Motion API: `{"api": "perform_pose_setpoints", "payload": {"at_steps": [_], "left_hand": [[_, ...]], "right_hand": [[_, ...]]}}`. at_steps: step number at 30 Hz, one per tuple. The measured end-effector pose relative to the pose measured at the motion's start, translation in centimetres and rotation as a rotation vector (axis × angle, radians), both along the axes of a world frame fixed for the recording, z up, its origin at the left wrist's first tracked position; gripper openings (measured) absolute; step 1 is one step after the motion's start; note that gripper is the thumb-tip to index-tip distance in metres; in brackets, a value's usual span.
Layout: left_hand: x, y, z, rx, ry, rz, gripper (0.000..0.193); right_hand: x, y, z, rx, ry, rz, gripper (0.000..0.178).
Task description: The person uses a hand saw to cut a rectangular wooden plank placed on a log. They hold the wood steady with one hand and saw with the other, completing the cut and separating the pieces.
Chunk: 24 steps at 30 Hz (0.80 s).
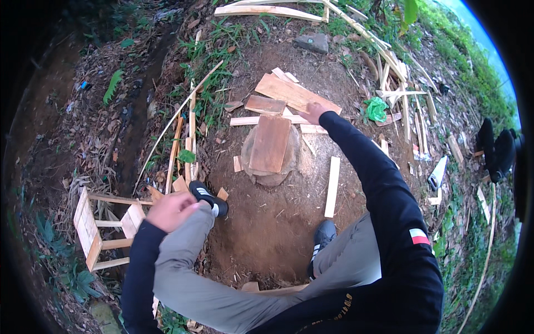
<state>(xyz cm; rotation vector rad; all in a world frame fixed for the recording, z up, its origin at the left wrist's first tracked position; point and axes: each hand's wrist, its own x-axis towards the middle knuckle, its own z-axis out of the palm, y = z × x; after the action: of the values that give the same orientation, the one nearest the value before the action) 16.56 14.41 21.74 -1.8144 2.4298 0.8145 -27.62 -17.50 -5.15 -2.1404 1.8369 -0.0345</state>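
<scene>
My right arm stretches forward, and my right hand (316, 113) grips the long reddish-brown wooden board (286, 92) near its right end; the fingertips are partly hidden. That board lies slanted on the ground behind a round tree stump (300, 149). On the stump rests a rectangular wooden board (270, 143). A shorter brown board (265, 104) and a narrow pale strip (245, 121) lie between the two. Over my left knee hovers my left hand (173, 210), loosely bent, its thumb apart from the fingers and nothing visible in it.
A small wooden frame (111, 224) stands at my left. Another pale strip (332, 186) lies near my right shoe. Farther right are a handsaw (438, 173), a green plastic bag (376, 109) and a heap of wood strips (392, 72). A grey stone (311, 43) sits at the back.
</scene>
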Motion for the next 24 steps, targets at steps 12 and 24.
{"api": "perform_pose_setpoints", "payload": {"at_steps": [12, 24], "left_hand": [[-13.0, -6.9, -17.5, -0.195, -0.238, 0.542, 0.122], [-8.0, -8.1, -18.5, -0.358, -0.107, 0.254, 0.103]], "right_hand": [[3.0, -1.5, -6.1, -0.001, -0.026, -0.367, 0.061], [-0.4, 1.7, 10.0, -0.857, 0.164, -0.029, 0.021]]}}
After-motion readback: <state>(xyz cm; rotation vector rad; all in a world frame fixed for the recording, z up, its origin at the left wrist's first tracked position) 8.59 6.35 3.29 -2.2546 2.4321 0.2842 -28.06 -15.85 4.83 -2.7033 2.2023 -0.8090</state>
